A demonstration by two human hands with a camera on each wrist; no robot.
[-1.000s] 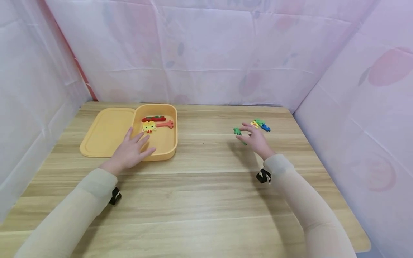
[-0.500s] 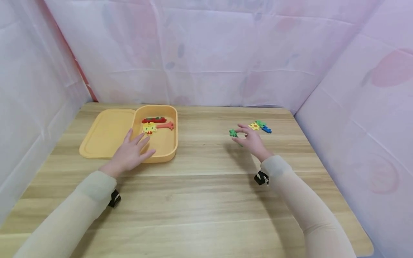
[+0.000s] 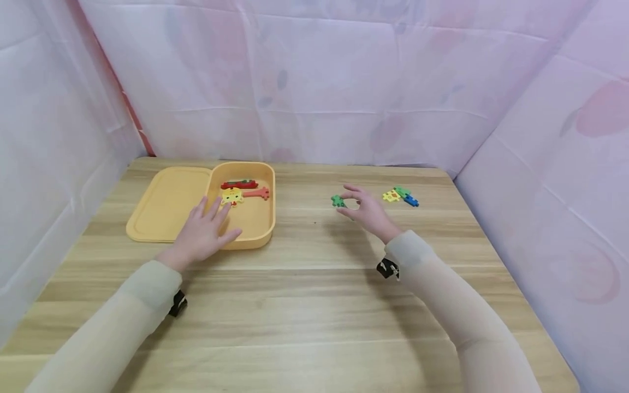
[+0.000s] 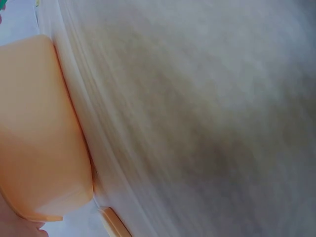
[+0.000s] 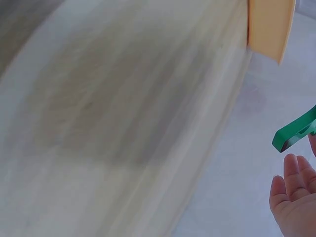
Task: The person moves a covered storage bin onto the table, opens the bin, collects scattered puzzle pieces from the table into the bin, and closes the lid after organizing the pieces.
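Note:
My right hand (image 3: 361, 210) pinches a small green puzzle piece (image 3: 337, 201) above the middle of the wooden table (image 3: 314, 295); the right wrist view shows the green piece (image 5: 295, 132) at my fingertips. My left hand (image 3: 203, 232) rests with straight fingers on the near rim of the yellow box (image 3: 255, 240). Inside the box lie a red piece (image 3: 239, 184), a yellow piece (image 3: 231, 195) and an orange-red piece (image 3: 257, 192). The left wrist view shows only the yellow box's side (image 4: 34, 138) and blurred table.
The box's yellow lid (image 3: 169, 202) lies flat to the left of the box. A small cluster of yellow, green and blue pieces (image 3: 401, 195) sits at the right of the table. Pink-patterned cloth walls (image 3: 314, 82) close in the table on three sides.
My right hand has carried the green piece leftward, away from the cluster of pieces and toward the box. My left hand has stayed on the box rim.

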